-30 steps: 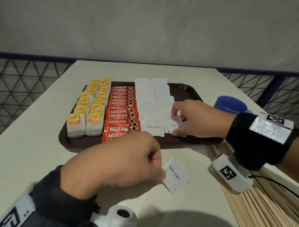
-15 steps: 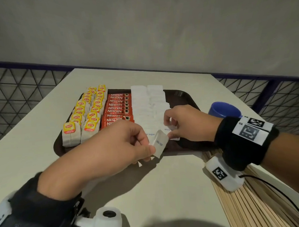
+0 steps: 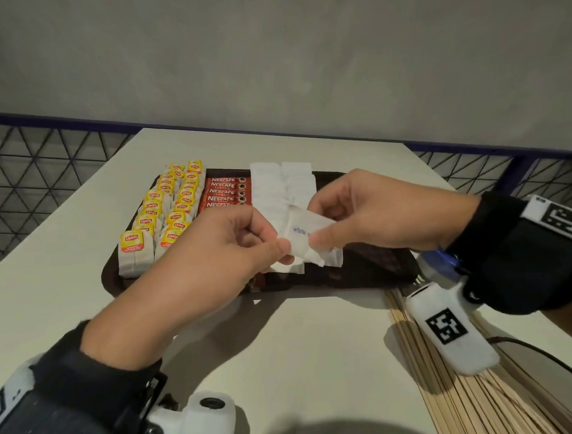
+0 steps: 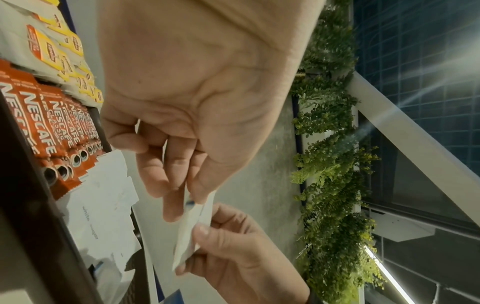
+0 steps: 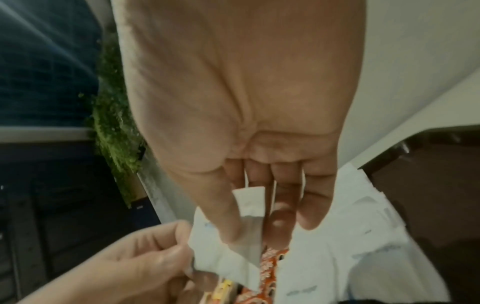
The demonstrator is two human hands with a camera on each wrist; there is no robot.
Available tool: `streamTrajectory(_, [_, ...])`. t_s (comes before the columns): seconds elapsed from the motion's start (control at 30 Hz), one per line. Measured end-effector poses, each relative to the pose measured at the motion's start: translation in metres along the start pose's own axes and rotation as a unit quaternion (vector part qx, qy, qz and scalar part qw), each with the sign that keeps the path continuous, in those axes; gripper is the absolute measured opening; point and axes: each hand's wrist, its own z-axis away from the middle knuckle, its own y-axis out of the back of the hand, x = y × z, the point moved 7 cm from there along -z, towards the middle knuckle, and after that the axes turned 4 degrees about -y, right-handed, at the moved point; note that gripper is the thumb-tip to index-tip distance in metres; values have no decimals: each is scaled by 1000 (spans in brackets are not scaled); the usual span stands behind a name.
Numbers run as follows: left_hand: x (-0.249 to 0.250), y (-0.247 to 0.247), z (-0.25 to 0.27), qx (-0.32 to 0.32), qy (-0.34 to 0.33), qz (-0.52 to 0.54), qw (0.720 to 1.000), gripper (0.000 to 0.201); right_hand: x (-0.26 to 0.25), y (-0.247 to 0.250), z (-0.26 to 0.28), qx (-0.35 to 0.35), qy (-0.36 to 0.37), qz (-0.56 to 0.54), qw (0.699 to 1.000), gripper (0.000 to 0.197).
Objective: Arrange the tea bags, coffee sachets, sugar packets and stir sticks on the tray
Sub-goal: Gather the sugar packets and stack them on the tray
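Matt white paper sugar packet point(image 3: 306, 230) – glossy red foil coffee sachets point(image 3: 226, 191) – smooth dark plastic tray point(image 3: 372, 272), pale wooden stir sticks point(image 3: 456, 403)

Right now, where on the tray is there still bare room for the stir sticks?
The tray shows dark bare surface only on its right part, between the sugar packets and its right rim. The rest is crowded: tea bags, then coffee sachets, then sugar. Both hands hover there, left hand and right hand pinching one sugar packet.
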Motion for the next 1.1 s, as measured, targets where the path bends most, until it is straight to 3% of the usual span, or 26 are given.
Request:
streamTrajectory(0.17, [-4, 3, 0, 33, 6, -31, 999, 10, 35, -2, -12, 12, -73, 242, 967, 10])
streamTrajectory(0.3, [-2, 5, 0, 36, 4, -33, 999, 12, 56, -11, -24, 1, -110, 321, 941, 26])
streamTrajectory(0.43, [-2, 5, -1, 28, 0, -44, 999, 14, 54, -9, -27, 36, -105, 339, 934, 25])
streamTrajectory(0.77, [-2, 3, -1, 31, -1, -46, 998, 15, 45, -19, -34, 50, -79, 372, 923, 49])
streamTrajectory(0.97, [-3, 4, -1, 33, -4, -46, 998, 16, 46, -20, -35, 41, -92, 350, 931, 43])
streamTrajectory(1.1, [-4, 9, -3, 43, -15, -55, 997, 15, 24, -13, -9, 73, -72, 334, 937, 34])
